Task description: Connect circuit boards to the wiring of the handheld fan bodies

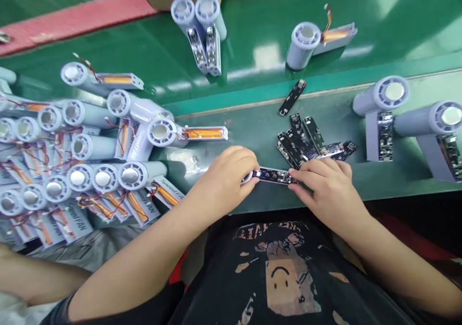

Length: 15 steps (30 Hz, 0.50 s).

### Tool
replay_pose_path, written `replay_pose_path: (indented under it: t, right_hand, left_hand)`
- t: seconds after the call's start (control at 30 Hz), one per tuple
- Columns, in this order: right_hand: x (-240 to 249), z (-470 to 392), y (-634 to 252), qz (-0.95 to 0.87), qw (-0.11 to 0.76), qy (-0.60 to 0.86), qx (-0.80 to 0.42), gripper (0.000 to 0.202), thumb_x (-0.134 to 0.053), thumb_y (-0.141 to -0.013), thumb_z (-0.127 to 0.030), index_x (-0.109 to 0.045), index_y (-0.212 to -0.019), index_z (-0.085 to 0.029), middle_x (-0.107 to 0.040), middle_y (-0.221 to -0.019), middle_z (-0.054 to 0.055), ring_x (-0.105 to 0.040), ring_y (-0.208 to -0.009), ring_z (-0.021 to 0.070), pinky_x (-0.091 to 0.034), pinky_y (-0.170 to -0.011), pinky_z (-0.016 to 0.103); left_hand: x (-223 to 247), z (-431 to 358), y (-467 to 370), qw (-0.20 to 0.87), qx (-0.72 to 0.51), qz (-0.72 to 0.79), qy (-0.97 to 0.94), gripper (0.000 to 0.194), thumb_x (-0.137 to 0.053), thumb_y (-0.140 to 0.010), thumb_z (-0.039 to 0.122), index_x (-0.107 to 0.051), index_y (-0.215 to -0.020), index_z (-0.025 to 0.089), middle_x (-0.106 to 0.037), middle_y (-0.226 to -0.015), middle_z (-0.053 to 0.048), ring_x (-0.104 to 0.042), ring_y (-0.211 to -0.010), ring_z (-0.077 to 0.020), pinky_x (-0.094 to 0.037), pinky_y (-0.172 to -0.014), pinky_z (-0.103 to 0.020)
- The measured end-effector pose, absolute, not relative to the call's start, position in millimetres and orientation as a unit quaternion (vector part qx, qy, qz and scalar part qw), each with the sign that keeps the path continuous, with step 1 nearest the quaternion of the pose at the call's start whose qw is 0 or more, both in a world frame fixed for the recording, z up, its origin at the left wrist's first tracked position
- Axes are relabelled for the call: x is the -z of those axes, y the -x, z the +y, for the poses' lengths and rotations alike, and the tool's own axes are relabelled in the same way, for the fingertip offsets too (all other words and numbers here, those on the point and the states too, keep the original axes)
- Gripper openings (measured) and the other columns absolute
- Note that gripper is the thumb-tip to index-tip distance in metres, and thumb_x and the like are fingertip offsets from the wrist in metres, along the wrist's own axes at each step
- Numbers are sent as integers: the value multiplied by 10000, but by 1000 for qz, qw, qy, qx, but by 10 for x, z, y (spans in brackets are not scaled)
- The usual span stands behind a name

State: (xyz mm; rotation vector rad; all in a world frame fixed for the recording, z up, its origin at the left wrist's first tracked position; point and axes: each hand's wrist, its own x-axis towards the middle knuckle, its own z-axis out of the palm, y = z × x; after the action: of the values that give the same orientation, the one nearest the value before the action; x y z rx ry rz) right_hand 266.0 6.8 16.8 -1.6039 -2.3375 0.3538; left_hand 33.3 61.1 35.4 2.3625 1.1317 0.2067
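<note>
Near the table's front edge, a handheld fan lies with a long black circuit board (pixel 273 175) along its open handle. My left hand (pixel 233 173) is closed around the fan's head end, hiding most of the grey barrel, with thumb and fingertips at the board's left end. At the other end, my right hand (pixel 325 181) pinches the board between thumb and fingers; whether it also grips the handle end is hidden. Just beyond my right hand lies a loose pile of black circuit boards (pixel 298 142). One more board (pixel 292 97) lies apart, farther back.
Many grey fans (pixel 103 178) with orange batteries and thin wires crowd the left. Fans with boards showing stand at the right (pixel 382 94) and on the green surface (pixel 207 10) at the back. Another fan (pixel 305 43) shows its battery. A person's forearm (pixel 32 277) is at lower left.
</note>
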Motion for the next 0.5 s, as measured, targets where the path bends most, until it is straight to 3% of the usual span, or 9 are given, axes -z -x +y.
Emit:
replay_pose_path:
  t: [0.07,0.13,0.23,0.4,0.5]
  right_hand:
    - [-189,107,-2582,-820,118,549,-111,185,-702,-858,-300,-694,-1033,-242,-704,-1007,26,-587,-919,216,-309,-808,369]
    - [-205,164,-2498,-836,88,534,-92,298,-727,-834,-339,-667,-1100,-217,-695,-1006,36,-583,-901,223,-312,-789,365]
    - [-233,238,-2446,-862,74,499,-58,244,-704,-853,-343,-663,-1040,-192,-680,-913,31,-570,-818,214,-305,-730,356]
    - [-318,193,-2720,-826,174,536,-17,207,-566,-941,-364,-619,-1047,-194,-665,-963,60,-566,-852,214,-334,-788,352]
    - [-293,109,-2972,-770,196,607,29,247,-496,-973,-382,-592,-1089,-187,-648,-993,89,-565,-891,231,-354,-804,361]
  left_hand:
    - [-352,567,-326,244,-79,415,-873,66,-566,-881,194,-617,-921,185,-698,-991,-71,-629,-978,-243,-492,-959,-496]
    - [-381,532,-297,228,-89,421,-873,234,-581,-887,242,-597,-1117,201,-687,-1149,-89,-608,-1140,-272,-425,-1067,-563]
    - [-513,603,-239,190,-122,434,-872,468,-602,-886,349,-491,-1324,227,-621,-1326,-107,-527,-1294,-306,-357,-1129,-603]
    - [-783,1363,-453,137,-209,470,-846,278,-527,-918,329,-601,-1177,259,-669,-1211,-70,-608,-1141,-253,-471,-1031,-468]
    - [-772,2064,-966,154,-219,451,-851,304,-505,-916,286,-580,-1205,232,-642,-1225,-82,-618,-1080,-217,-486,-988,-409]
